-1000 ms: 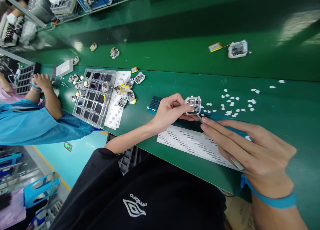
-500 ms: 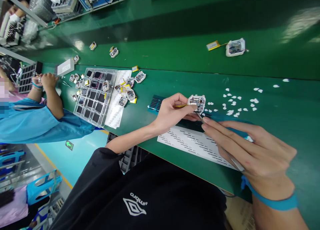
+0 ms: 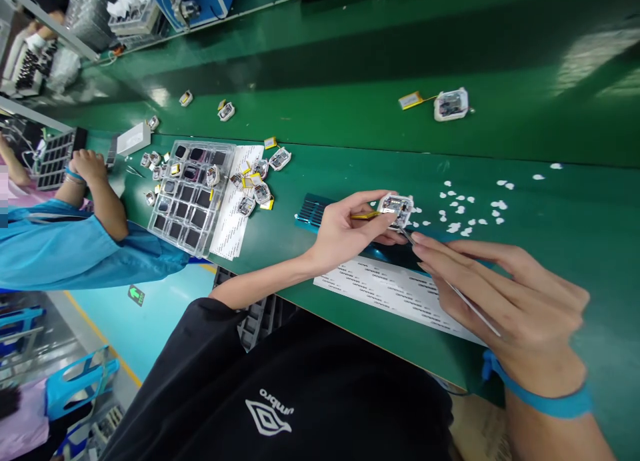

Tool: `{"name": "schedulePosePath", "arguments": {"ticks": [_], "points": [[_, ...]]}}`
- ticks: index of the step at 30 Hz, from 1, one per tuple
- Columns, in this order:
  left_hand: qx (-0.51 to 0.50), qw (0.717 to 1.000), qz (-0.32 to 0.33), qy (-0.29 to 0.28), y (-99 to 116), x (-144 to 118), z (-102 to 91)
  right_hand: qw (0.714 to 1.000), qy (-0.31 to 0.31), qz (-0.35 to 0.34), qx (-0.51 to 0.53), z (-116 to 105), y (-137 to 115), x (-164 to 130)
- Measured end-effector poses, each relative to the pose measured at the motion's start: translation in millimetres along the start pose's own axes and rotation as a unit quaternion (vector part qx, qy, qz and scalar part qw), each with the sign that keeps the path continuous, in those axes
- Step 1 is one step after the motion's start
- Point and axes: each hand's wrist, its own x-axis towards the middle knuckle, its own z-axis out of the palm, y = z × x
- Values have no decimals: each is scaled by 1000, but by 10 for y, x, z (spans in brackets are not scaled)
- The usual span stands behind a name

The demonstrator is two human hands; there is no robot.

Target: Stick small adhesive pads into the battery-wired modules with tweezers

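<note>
My left hand (image 3: 345,231) grips a white smartwatch case (image 3: 397,206) by its edge, circuit board facing up. A yellow battery (image 3: 367,215) sticks out beside its fingers. My right hand (image 3: 500,287) is closed around metal tweezers (image 3: 473,307), whose tip meets the near edge of the case; the exact contact point is too small to make out. Beneath the hands lies a white printed sheet (image 3: 380,286), partly covered by the right hand. Small white adhesive pieces (image 3: 453,227) are scattered to the right of the case. A dark ribbed strip (image 3: 311,212) lies left of the left hand.
Left of my arm stands a clear compartment tray (image 3: 186,194) with dark square parts. Several open watch cases (image 3: 261,193) with yellow batteries lie beside it. Another case (image 3: 451,105) sits at the back. A co-worker's blue sleeve (image 3: 75,241) is at far left.
The tweezers have pivoted slightly in my right hand, and their tip has shifted a little right along the case. The case is tilted slightly differently. The view has shifted a little.
</note>
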Motion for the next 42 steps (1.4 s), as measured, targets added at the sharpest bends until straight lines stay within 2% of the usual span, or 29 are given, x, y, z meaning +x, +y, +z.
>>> {"name": "schedulePosePath", "arguments": {"ticks": [8,12,16,19,20,21,23,24,25,27,29,31,32,34,37,40,42], "points": [[-22,1000,0,-13,52,10,-18,1000,20,11,-6,0,6,-6],[-11,998,15,-60,28,22,-34,998,49,35,-13,-21,59,-38],[60,995,35,-75,-25,117,-76,995,76,48,-44,-26,132,-82],[165,980,91,-64,94,426,-225,993,92,43,-65,-26,156,-72],[218,967,125,-36,177,578,-301,992,94,40,-67,-26,156,-62],[284,944,167,17,275,741,-385,992,96,36,-68,-26,154,-50],[442,861,218,123,487,1054,-552,993,94,29,-69,-27,143,-28],[523,812,211,148,583,1183,-621,993,91,26,-69,-27,137,-20],[586,771,192,156,663,1284,-671,993,88,24,-70,-26,130,-15],[634,729,186,180,753,1400,-698,993,87,23,-73,-21,119,-15],[660,695,209,194,749,1446,-626,994,85,24,-68,-10,112,-25],[674,675,246,172,680,1498,-478,995,81,26,-55,4,106,-42],[669,680,265,144,634,1547,-390,995,78,29,-50,12,104,-51],[637,708,295,81,546,1704,-217,996,70,33,-46,25,100,-63],[587,753,295,34,463,1997,-40,996,63,30,-53,37,103,-61],[548,787,283,12,462,2136,4,996,75,16,-56,39,119,-51],[517,809,279,-2,486,2078,-11,994,95,9,-53,40,129,-53]]}}
